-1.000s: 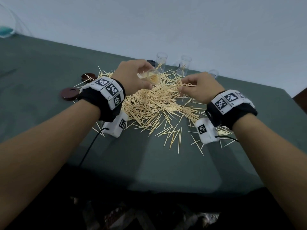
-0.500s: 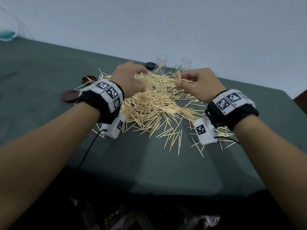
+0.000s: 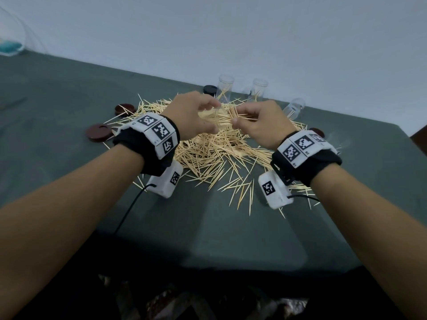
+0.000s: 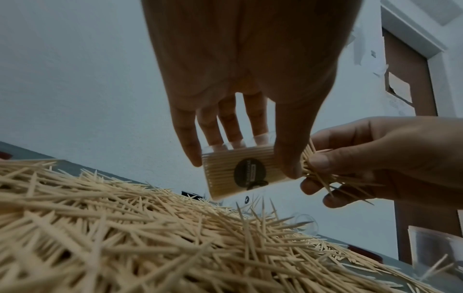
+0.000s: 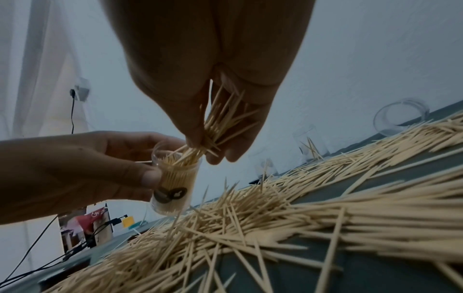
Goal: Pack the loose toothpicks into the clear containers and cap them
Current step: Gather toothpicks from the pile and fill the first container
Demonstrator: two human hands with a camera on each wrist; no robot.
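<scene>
So this is pretty early in the job, I'd say. The left hand point(image 3: 191, 116) is curled around one clear container point(image 5: 175, 182) held tipped above the heap, and that one looks nearly packed already. The right hand point(image 3: 261, 123) is pinching a small bundle of toothpicks point(image 5: 215, 128) with the tips poking into the container's open mouth. Everything else is still to do: the big toothpick pile point(image 3: 219, 155) covers the middle of the green table point(image 3: 69, 107), the other clear containers point(image 3: 225, 87) up around 12 to 1 o'clock hold only a few sticks, one of them looks tipped over, and nothing is capped. The dark caps point(image 3: 99, 132) sit loose around 10 o'clock.
</scene>
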